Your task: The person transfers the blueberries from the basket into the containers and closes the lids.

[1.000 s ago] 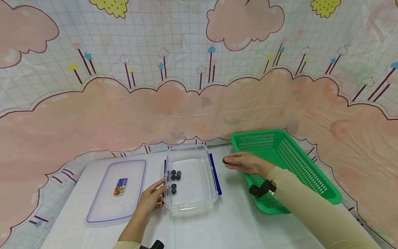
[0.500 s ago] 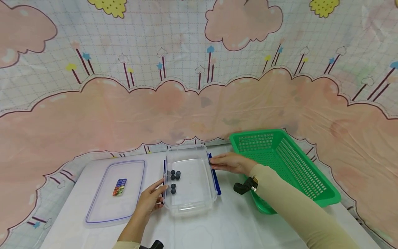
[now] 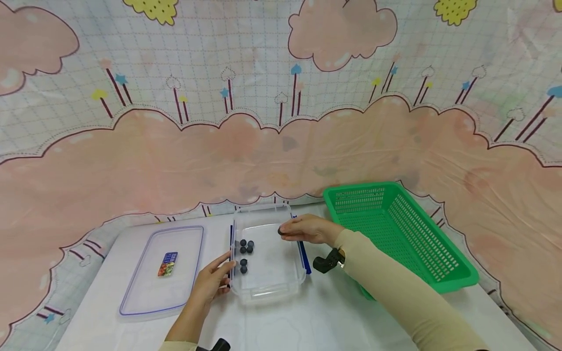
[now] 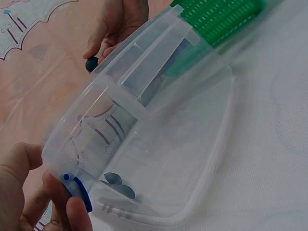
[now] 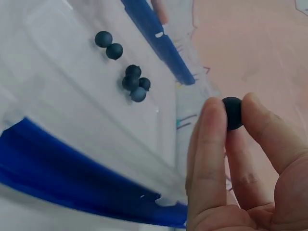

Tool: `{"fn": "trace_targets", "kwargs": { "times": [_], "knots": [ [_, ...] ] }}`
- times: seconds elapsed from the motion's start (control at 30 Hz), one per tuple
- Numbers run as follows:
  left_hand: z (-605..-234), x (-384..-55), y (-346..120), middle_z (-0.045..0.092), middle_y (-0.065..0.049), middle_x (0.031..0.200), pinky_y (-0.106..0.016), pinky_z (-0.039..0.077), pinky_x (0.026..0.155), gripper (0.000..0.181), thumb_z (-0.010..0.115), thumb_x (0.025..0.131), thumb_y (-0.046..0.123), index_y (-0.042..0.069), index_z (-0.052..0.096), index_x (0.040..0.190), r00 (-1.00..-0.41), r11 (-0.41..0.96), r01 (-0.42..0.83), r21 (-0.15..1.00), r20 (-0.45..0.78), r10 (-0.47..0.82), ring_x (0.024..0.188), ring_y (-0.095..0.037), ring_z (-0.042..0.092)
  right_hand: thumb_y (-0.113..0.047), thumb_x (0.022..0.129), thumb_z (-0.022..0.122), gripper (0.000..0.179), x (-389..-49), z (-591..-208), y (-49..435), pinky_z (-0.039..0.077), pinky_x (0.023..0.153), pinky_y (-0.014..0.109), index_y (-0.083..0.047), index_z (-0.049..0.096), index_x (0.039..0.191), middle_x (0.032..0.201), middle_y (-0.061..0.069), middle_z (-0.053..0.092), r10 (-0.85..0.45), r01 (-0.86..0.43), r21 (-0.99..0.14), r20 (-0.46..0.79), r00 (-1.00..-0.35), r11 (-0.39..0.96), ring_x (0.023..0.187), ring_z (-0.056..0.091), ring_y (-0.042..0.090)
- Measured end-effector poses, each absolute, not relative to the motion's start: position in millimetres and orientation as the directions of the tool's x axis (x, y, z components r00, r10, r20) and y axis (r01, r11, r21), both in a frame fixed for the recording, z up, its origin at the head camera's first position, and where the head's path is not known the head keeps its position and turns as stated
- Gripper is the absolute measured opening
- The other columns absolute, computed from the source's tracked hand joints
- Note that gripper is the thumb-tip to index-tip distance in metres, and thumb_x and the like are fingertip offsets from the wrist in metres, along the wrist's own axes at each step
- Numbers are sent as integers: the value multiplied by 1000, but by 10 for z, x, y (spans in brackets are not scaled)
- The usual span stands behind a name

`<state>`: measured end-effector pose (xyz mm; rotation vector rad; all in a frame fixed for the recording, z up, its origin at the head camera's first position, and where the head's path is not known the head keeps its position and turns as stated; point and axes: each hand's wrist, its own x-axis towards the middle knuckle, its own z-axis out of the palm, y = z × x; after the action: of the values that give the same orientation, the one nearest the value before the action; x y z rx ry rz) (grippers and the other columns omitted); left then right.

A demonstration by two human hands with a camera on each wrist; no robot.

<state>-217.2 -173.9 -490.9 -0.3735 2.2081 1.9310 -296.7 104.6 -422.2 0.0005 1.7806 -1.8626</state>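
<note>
My right hand pinches a dark blueberry between thumb and fingertips, above the far right part of a clear plastic container. Several more blueberries lie inside on the container's floor, in two clusters near its left wall. At that wall my left hand holds the container, with the thumb at the rim and fingers around the blue latch in the left wrist view. Another blue latch hangs unfastened along the right side.
A clear lid with a blue edge and a colourful label lies flat on the white table, left of the container. On the right stands a green perforated basket. A patterned cloth hangs behind.
My right hand has travelled left with the blueberry, from beside the green basket to over the container. The left hand keeps its place at the container's left wall.
</note>
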Motion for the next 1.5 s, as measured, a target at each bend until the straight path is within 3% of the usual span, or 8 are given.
{"fn": "trace_targets", "kwargs": {
  "times": [0.23,0.53,0.97,1.5],
  "knots": [
    [-4903,-2177,-1758,57,-3,92,-22,51,58,56,67,93,29,13,51,144,-949,121,-311,943,-303,-82,65,-8,52,2,94,61,31,-3000,-4222,800,56,86,30,13,60,122,93,9,68,-379,335,-933,-361,-852,136,82,68,14],
    [-4897,-2176,-1764,58,1,87,-23,49,55,60,69,92,31,11,49,145,-957,105,-287,952,-281,-68,64,-7,49,1,95,61,28,-3073,-4324,549,56,85,27,13,60,120,92,7,65,-361,362,-924,-381,-851,122,82,65,13],
    [-4936,-2186,-1776,58,1,87,-25,50,56,59,68,93,30,12,48,146,-951,113,-308,945,-301,-73,65,-8,50,2,90,66,18,-3086,-4554,268,57,70,22,9,67,106,80,6,63,-304,424,-888,-460,-834,179,71,60,13],
    [-4913,-2175,-1729,58,-2,94,-24,50,58,53,66,93,27,16,52,144,-948,128,-315,940,-306,-86,67,-9,51,-4,89,71,20,-3082,-4735,235,58,76,25,5,71,107,90,10,70,-251,486,-854,-520,-816,187,74,64,13]
  ]
}}
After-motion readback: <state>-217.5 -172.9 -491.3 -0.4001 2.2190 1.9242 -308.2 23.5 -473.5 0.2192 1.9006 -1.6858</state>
